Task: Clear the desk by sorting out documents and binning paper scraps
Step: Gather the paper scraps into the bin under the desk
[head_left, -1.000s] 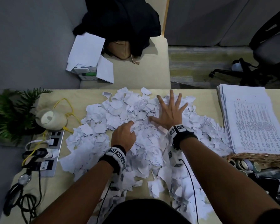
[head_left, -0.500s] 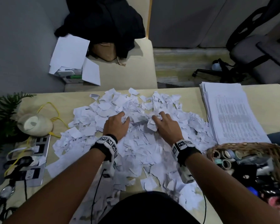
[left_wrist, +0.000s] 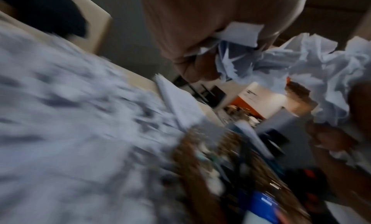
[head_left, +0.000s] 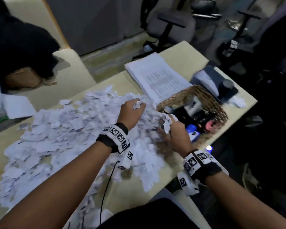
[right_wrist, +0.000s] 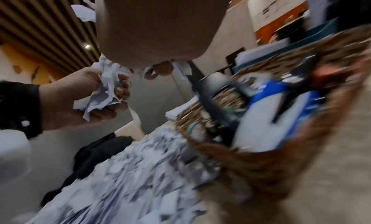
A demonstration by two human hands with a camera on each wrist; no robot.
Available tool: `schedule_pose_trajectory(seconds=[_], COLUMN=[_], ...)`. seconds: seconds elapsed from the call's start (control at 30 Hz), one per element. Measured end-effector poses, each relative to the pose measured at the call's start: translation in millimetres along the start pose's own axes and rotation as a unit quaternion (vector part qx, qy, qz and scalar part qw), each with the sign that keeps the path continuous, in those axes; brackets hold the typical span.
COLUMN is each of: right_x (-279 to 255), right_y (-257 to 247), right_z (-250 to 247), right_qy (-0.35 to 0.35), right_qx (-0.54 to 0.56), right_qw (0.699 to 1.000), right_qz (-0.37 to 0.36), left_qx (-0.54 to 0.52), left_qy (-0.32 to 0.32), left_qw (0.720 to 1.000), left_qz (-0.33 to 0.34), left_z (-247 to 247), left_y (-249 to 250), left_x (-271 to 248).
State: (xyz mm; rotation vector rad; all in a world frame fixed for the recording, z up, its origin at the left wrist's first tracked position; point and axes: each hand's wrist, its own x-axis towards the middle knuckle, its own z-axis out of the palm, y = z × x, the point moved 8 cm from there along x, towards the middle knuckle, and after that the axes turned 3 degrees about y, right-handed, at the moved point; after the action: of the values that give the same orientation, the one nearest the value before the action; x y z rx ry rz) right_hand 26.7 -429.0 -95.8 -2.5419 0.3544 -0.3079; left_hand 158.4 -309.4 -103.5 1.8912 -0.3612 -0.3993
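Dim indoor light; both wrist views heavily motion-blurred, head view soft, edges warped.

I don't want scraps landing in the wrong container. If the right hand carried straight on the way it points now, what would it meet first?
Probably the woven wicker basket of desk supplies: the right hand, gripping crumpled white paper scraps, points at its near rim. Depth is unclear.

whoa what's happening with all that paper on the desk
A person is clearing torn paper scraps off a desk. Each hand grips a crumpled fistful: the left hand and the right hand are both raised above the pile's right side, next to a wicker basket full of office supplies. Most of the scraps lie spread across the desk. A neat stack of printed documents sits behind the basket. No bin is in view.
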Motion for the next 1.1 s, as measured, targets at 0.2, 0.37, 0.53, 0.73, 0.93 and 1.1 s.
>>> schedule_pose_trajectory(seconds=[0.2, 0.37, 0.53, 0.73, 0.93, 1.1], right_x=[-88.4, -135.1, -190.5, -258.7, -318.2, -320.7], right_y=[124.6, 199.2, 300.6, 432.3, 542.4, 563.1], right_z=[-105.3, -137.0, -108.9, 18.1, 166.9, 189.7], right_qy=[0.154, 0.139, 0.076, -0.052, -0.088, -0.109], right_qx=[-0.055, -0.037, 0.057, 0.113, 0.278, 0.313], right_qw=[0.982, 0.984, 0.969, 0.930, 0.762, 0.700], right_qz=[0.092, 0.106, 0.228, 0.346, 0.578, 0.632], left_qx=[-0.012, -0.038, -0.070, 0.078, 0.139, 0.095], left_qy=[-0.144, -0.292, -0.346, -0.322, -0.310, -0.278], left_qw=[0.986, 0.955, 0.922, 0.890, 0.829, 0.799], left_qz=[0.081, 0.022, -0.157, -0.313, -0.445, -0.524], left_z=[192.2, 338.5, 449.3, 535.1, 560.8, 554.8], left_y=[81.9, 80.0, 3.4, -153.2, -307.2, -323.7], left_x=[-25.7, -66.1, -101.1, -130.1, -129.2, -121.0])
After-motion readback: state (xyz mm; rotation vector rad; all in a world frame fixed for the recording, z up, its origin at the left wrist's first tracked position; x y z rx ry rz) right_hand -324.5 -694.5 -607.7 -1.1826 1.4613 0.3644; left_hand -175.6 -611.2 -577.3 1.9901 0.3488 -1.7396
